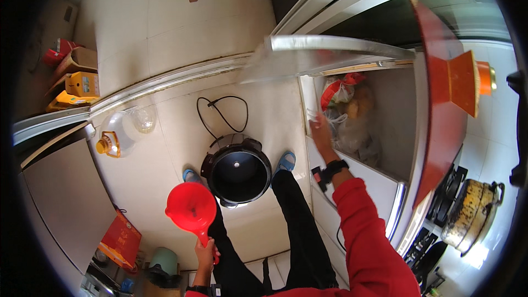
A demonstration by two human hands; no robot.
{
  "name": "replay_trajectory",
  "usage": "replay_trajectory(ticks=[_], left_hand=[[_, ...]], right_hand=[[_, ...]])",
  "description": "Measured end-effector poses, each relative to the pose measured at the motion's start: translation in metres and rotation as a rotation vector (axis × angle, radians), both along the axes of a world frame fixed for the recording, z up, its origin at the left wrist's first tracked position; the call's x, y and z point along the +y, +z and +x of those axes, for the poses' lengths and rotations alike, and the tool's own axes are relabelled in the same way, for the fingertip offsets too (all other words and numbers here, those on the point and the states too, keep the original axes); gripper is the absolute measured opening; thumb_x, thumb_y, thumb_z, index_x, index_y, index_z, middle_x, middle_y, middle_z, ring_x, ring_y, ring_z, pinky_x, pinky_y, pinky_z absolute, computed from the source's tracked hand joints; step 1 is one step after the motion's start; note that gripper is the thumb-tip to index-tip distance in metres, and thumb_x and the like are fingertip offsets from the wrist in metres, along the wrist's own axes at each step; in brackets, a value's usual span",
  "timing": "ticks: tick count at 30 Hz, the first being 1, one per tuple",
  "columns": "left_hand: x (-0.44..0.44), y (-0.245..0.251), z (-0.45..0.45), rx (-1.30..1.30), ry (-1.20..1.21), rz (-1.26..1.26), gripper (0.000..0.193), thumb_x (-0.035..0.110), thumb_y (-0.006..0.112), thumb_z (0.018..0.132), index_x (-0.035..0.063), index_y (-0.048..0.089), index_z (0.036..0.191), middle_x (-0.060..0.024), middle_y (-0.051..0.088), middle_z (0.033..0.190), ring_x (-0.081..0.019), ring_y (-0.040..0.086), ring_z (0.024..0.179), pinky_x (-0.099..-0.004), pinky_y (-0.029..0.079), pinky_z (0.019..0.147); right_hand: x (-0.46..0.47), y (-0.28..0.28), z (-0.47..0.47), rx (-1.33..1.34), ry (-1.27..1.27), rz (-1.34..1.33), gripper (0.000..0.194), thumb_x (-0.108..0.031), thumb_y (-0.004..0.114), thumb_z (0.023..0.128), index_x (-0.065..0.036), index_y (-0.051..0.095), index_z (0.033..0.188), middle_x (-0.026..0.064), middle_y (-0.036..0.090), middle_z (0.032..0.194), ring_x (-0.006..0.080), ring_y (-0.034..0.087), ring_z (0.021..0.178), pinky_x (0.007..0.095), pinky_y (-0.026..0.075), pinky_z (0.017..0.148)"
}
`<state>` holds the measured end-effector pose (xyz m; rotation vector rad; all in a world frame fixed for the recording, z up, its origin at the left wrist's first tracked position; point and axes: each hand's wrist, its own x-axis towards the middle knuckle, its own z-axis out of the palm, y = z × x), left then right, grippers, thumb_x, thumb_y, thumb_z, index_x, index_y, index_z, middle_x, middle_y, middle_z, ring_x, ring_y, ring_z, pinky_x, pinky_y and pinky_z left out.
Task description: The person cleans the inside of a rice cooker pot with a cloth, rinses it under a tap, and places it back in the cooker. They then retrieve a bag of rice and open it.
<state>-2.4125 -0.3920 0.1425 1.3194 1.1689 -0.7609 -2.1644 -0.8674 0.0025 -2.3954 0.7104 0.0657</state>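
My left hand (pixel 205 253) grips the handle of a red plastic water scoop (pixel 192 206), its bowl facing up with a few dark marks at the bottom. My right hand (pixel 321 132), blurred, is at the near side edge of an open cabinet (pixel 394 119), beside the white handles of a plastic bag (pixel 338 117); whether its fingers hold anything is unclear. Several bags, one red and white (pixel 340 90), lie inside. Between my feet stands a black electric cooker body (pixel 238 175) with no lid; a pale round button shows at the centre of its bottom.
The cooker's cord (pixel 222 117) loops on the tiled floor. A clear plastic jug (pixel 119 136) lies left, near a sliding-door track (pixel 173 76). The blurred cabinet door (pixel 330 55) stands ajar. A stained pot (pixel 468 212) rests on the right counter; a red box (pixel 119 237) is lower left.
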Motion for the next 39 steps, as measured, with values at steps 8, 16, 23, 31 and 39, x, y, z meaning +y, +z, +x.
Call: replay_trajectory(ticks=[8, 16, 23, 31, 39], left_hand=[[-0.032, -0.021, -0.023, 0.122, 0.102, 0.049, 0.014, 0.012, 0.054, 0.089, 0.0050, 0.049, 0.100, -0.0049, 0.050, 0.059, -0.0144, 0.048, 0.041, -0.0284, 0.046, 0.040], [-0.070, -0.019, -0.006, 0.239, 0.113, 0.106, 0.025, 0.031, 0.063, 0.090, 0.0108, 0.051, 0.095, -0.0006, 0.050, 0.055, -0.0108, 0.045, 0.035, -0.0219, 0.031, 0.029], [-0.087, -0.019, 0.006, 0.297, 0.055, 0.175, 0.018, 0.028, 0.061, 0.091, 0.0130, 0.051, 0.092, 0.0013, 0.048, 0.054, -0.0107, 0.045, 0.035, -0.0228, 0.027, 0.028], [-0.103, -0.027, 0.005, 0.270, 0.063, 0.216, 0.015, 0.024, 0.060, 0.091, 0.0118, 0.054, 0.096, 0.0014, 0.048, 0.055, -0.0107, 0.047, 0.038, -0.0222, 0.031, 0.030], [-0.104, -0.030, 0.004, 0.191, 0.018, 0.212, 0.013, 0.024, 0.060, 0.090, 0.0113, 0.055, 0.091, 0.0015, 0.049, 0.056, -0.0105, 0.047, 0.039, -0.0231, 0.031, 0.031]], right_hand=[[-0.150, -0.030, 0.077, 0.217, -0.149, -0.337, 0.053, -0.027, 0.062, 0.085, -0.016, 0.042, 0.133, 0.0209, 0.063, 0.109, 0.0390, 0.061, 0.099, 0.0462, 0.047, 0.085], [-0.231, -0.101, 0.108, 0.256, -0.066, -0.526, 0.057, -0.037, 0.058, 0.088, -0.014, 0.041, 0.137, 0.0199, 0.063, 0.112, 0.0388, 0.060, 0.101, 0.0467, 0.046, 0.087], [-0.284, -0.146, 0.107, 0.197, 0.080, -0.584, 0.055, -0.037, 0.057, 0.088, -0.012, 0.042, 0.136, 0.0203, 0.063, 0.109, 0.0391, 0.060, 0.098, 0.0472, 0.046, 0.086], [-0.296, -0.159, 0.111, 0.238, 0.151, -0.618, 0.053, -0.036, 0.056, 0.089, -0.010, 0.043, 0.134, 0.0208, 0.063, 0.106, 0.0394, 0.060, 0.094, 0.0477, 0.046, 0.084], [-0.301, -0.168, 0.107, 0.258, 0.209, -0.659, 0.052, -0.035, 0.055, 0.090, -0.008, 0.045, 0.132, 0.0213, 0.063, 0.102, 0.0398, 0.060, 0.090, 0.0483, 0.047, 0.083]])
